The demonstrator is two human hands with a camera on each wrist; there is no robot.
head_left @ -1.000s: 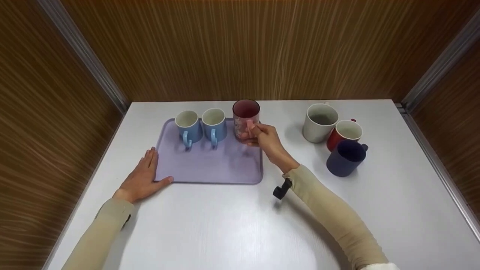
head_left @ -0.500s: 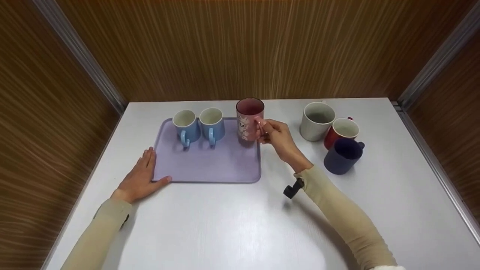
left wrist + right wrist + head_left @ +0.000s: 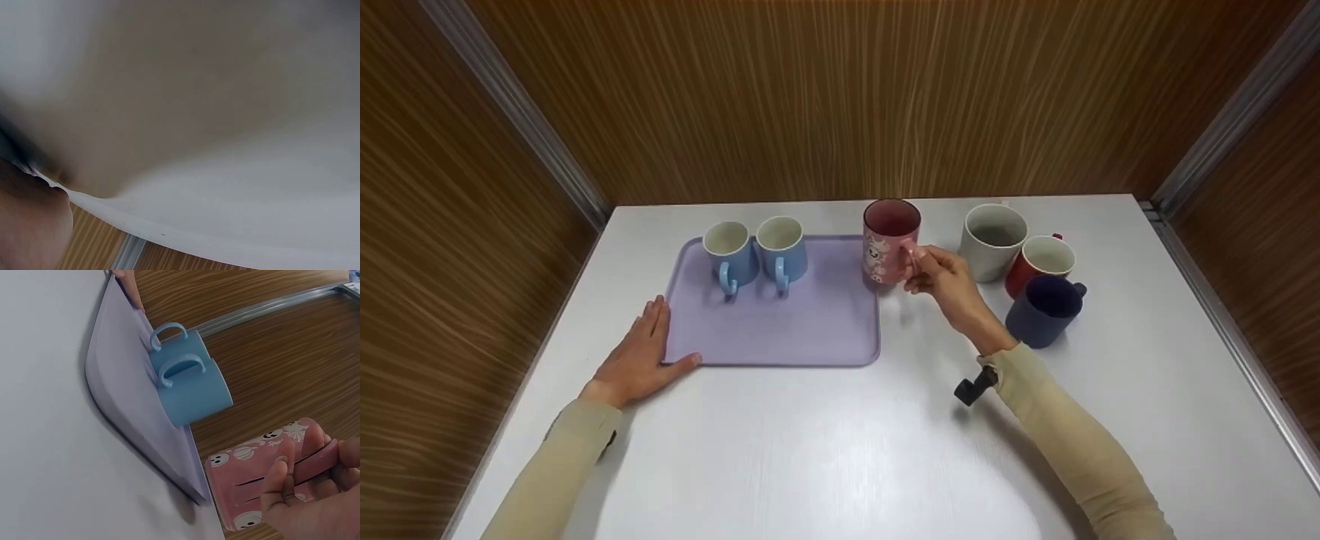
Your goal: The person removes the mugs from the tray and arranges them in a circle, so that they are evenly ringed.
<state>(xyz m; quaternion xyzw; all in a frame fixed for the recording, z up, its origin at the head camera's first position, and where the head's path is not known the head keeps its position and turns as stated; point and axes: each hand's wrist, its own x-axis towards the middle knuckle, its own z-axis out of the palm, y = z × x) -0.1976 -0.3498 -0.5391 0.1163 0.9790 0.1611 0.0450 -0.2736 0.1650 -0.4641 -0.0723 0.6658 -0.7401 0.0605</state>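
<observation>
My right hand (image 3: 956, 289) grips the handle of a pink mug (image 3: 885, 259) with white ghost and pumpkin prints. The mug is upright, over the right edge of a lilac tray (image 3: 772, 337); the right wrist view has its base close to the table. Two light blue mugs (image 3: 739, 264) stand side by side at the back left of the tray, handles toward me. My left hand (image 3: 634, 364) lies flat at the tray's front left corner, fingers straight along its left side, thumb at the front edge. In the left wrist view, mostly the white tabletop (image 3: 253, 208) shows.
Right of the pink mug stand a large white mug (image 3: 986, 255), a red mug (image 3: 1020, 274) with a white inside, and a dark blue mug (image 3: 1039, 322), close together. Wood-grain panels (image 3: 847, 97) enclose the white table at the back and sides.
My right hand has lifted the pink mug from the tray's back right and carried it rightward to the tray's edge. The left hand stays in place.
</observation>
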